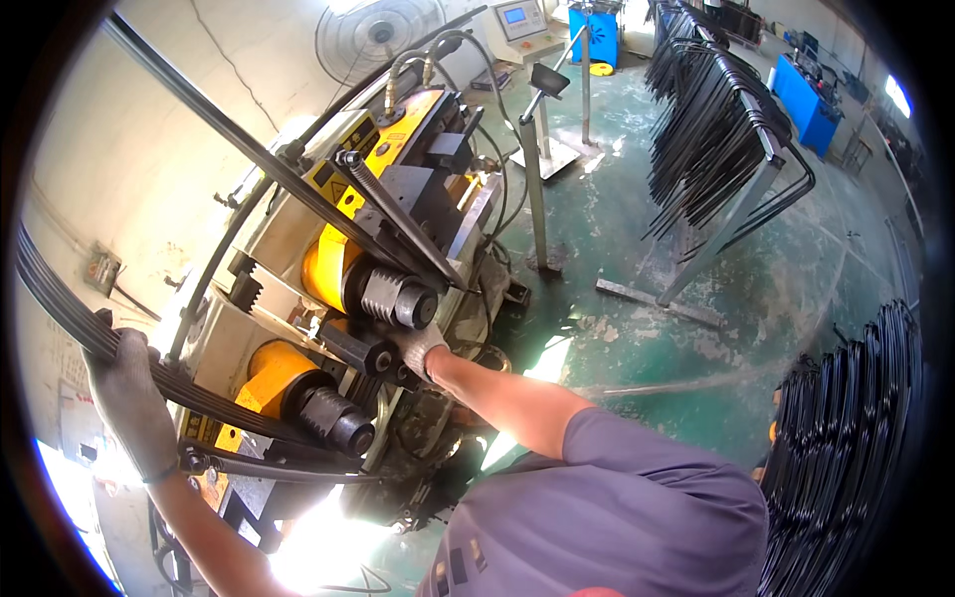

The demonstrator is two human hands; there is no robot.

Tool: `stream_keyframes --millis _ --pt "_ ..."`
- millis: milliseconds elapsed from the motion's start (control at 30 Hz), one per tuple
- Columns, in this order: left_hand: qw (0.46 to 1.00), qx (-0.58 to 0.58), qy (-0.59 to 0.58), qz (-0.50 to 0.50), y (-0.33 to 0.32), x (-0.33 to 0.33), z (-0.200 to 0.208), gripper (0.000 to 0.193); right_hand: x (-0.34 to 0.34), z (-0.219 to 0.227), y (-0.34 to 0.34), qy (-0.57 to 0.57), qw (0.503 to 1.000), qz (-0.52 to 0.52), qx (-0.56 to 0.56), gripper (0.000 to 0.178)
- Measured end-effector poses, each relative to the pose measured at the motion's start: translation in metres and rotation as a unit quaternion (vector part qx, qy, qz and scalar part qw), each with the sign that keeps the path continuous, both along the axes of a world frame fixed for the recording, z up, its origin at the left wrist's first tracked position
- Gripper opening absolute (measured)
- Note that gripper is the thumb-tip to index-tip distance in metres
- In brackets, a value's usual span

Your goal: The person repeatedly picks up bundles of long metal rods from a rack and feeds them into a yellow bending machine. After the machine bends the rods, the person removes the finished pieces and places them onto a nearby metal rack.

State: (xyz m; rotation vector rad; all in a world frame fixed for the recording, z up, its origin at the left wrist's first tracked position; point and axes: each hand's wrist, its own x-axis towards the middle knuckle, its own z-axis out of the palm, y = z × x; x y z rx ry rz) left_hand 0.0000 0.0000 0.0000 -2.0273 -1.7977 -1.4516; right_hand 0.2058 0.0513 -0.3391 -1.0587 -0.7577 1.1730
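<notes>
My left hand (131,403), in a pale work glove, is closed round a bundle of long black metal rods (62,298). The rods run from the far left down to the lower yellow-collared roller (336,420) of a bending machine (284,234). My right hand (420,350), also gloved, reaches in just below the upper ridged roller (398,298), beside a dark block with a round end (363,348). Its fingers are hidden behind the machine parts, so I cannot see what they touch. A coil spring and a dark bar (403,219) slant above the upper roller.
A rack (731,214) of many bent black rods stands on the green floor to the right. More bent rods (846,448) are stacked at the lower right. A metal post (534,199), hoses, a control box (522,25) and a wall fan (378,40) are beyond the machine.
</notes>
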Motion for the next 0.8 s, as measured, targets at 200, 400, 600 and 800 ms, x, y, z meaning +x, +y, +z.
stream_keyframes --millis 200,400,600,800 --pt "0.999 0.01 -0.039 0.004 -0.006 0.018 -0.001 0.029 0.0 0.016 -0.008 0.003 0.999 -0.002 -0.039 0.04" --pt "0.999 0.005 -0.034 0.014 -0.004 0.019 -0.001 0.028 0.004 0.01 -0.006 -0.044 0.998 -0.008 -0.041 0.038" --pt "0.999 0.012 0.003 0.039 -0.007 0.01 0.001 0.046 -0.002 0.02 -0.011 0.004 0.999 0.005 -0.038 0.039" --pt "0.997 0.027 0.05 0.051 0.004 0.004 -0.006 0.042 -0.002 -0.02 0.012 0.007 0.999 -0.031 -0.023 0.033"
